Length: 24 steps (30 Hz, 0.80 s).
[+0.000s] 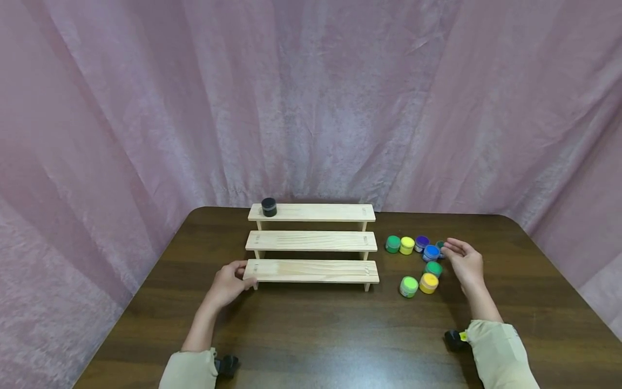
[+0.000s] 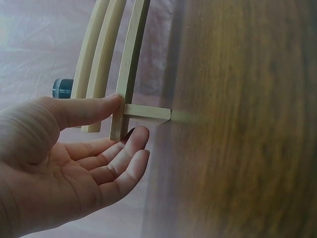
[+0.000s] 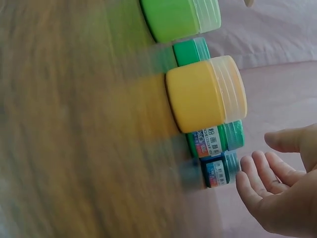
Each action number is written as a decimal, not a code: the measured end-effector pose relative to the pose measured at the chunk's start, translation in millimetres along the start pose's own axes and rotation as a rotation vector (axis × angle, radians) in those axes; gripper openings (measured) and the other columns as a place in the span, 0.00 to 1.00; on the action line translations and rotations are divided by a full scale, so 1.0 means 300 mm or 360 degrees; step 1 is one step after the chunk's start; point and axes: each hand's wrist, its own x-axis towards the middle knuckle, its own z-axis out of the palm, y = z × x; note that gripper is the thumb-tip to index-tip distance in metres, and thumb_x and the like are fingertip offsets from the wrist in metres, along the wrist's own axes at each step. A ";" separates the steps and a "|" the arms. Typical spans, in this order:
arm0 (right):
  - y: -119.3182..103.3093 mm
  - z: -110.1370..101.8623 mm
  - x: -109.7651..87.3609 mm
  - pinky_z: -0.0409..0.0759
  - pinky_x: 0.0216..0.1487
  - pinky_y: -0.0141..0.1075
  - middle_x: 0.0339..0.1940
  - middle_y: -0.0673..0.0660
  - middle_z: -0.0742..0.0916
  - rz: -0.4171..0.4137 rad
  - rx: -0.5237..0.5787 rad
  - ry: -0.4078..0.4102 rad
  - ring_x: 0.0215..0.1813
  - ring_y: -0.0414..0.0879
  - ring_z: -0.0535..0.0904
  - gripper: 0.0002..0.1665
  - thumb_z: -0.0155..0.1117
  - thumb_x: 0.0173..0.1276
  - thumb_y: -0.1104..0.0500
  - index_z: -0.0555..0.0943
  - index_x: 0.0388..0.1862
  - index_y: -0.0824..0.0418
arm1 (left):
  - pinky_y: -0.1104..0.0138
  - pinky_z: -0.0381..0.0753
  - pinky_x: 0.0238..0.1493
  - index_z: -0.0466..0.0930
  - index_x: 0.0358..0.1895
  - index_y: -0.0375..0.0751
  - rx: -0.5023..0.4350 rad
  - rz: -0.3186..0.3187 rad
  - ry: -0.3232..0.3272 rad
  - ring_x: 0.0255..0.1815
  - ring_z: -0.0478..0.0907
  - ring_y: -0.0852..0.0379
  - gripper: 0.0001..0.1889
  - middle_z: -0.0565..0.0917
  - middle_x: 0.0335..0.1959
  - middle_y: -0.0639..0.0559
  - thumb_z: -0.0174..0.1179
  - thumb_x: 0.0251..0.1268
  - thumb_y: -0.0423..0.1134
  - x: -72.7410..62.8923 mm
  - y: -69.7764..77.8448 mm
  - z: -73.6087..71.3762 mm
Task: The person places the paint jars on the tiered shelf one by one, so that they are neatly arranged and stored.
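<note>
A three-step wooden display stand [image 1: 311, 270] stands at the back of the table. At the left end of its lowest step is my left hand [image 1: 227, 284], gripping the board; in the left wrist view, the thumb lies on its top and fingers curl underneath. A black paint jar [image 1: 269, 207] sits at the left of the top step. My right hand [image 1: 466, 266] hovers with bent fingers beside a dark teal jar [image 1: 440, 246], which it partly hides. In the right wrist view, thumb and fingertips stand apart, with nothing seen between them.
Right of the stand are several jars: green [image 1: 393, 244], yellow [image 1: 407, 245], purple [image 1: 421, 243], blue [image 1: 431, 253], another green jar [image 1: 433, 269], light green [image 1: 408, 287] and orange-yellow [image 1: 428, 283]. A pink curtain [image 1: 311, 108] hangs behind the brown table [image 1: 320, 335].
</note>
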 end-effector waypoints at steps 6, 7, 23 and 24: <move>0.007 0.005 -0.003 0.66 0.44 0.11 0.27 0.22 0.76 0.0073 -0.0112 -0.0093 0.35 0.13 0.69 0.29 0.60 0.71 0.57 0.70 0.67 0.68 | 0.68 0.73 0.33 0.70 0.62 0.22 -0.0004 -0.0022 -0.0014 0.30 0.78 0.56 0.29 0.82 0.44 0.32 0.65 0.59 0.33 -0.002 0.001 -0.003; 0.008 0.007 -0.003 0.67 0.47 0.14 0.28 0.23 0.76 0.0084 -0.0139 -0.0105 0.36 0.14 0.69 0.29 0.60 0.71 0.56 0.70 0.67 0.67 | 0.68 0.72 0.33 0.69 0.62 0.22 -0.0004 -0.0021 -0.0016 0.30 0.78 0.56 0.29 0.82 0.44 0.32 0.65 0.59 0.33 -0.003 0.002 -0.003; 0.038 0.022 0.008 0.66 0.72 0.48 0.66 0.66 0.78 0.0123 -0.0270 -0.0135 0.64 0.49 0.74 0.29 0.56 0.74 0.53 0.70 0.69 0.66 | 0.68 0.72 0.33 0.69 0.62 0.22 -0.0008 -0.0017 -0.0022 0.31 0.78 0.56 0.29 0.82 0.45 0.33 0.65 0.59 0.33 -0.005 0.006 -0.002; 0.041 0.023 0.008 0.66 0.72 0.48 0.68 0.67 0.76 0.0143 -0.0265 -0.0151 0.67 0.54 0.72 0.30 0.55 0.74 0.53 0.69 0.69 0.66 | 0.68 0.72 0.33 0.69 0.62 0.22 -0.0008 -0.0012 -0.0022 0.31 0.77 0.56 0.29 0.82 0.45 0.33 0.65 0.59 0.33 -0.004 0.005 -0.001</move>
